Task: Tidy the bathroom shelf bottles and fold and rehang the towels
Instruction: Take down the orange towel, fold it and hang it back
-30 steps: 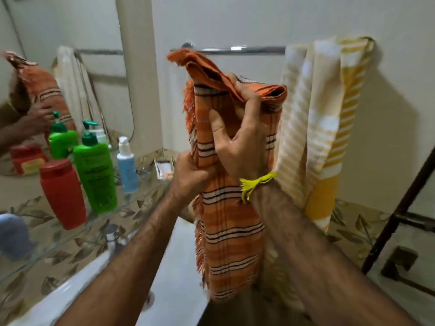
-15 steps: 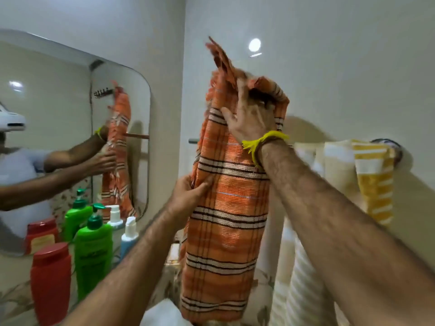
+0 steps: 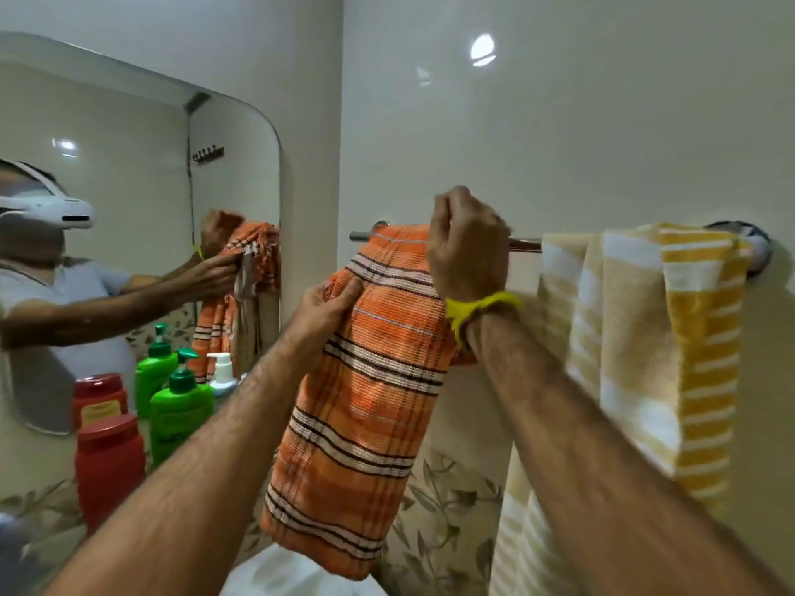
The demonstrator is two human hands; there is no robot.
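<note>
2 towels (image 3: 365, 402), 3 bottles (image 3: 180, 406), 2 hands (image 3: 469, 251), 1 rail (image 3: 522, 244)

Hidden behind the right hand (image 3: 466, 247) and orange towel (image 3: 365, 380): a stretch of the towel rail (image 3: 525, 243). Fingertips of that hand curled out of sight — grip on the cloth not clear. Cut off at the bottom edge: yellow striped towel (image 3: 671, 337), both forearms. Red bottle (image 3: 109, 462) base hidden by the left arm; labels too blurred to read.

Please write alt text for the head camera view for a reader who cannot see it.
A person's hands drape an orange striped towel over a wall rail: right hand at the rail, left hand pinching its edge. A yellow striped towel hangs alongside.
</note>
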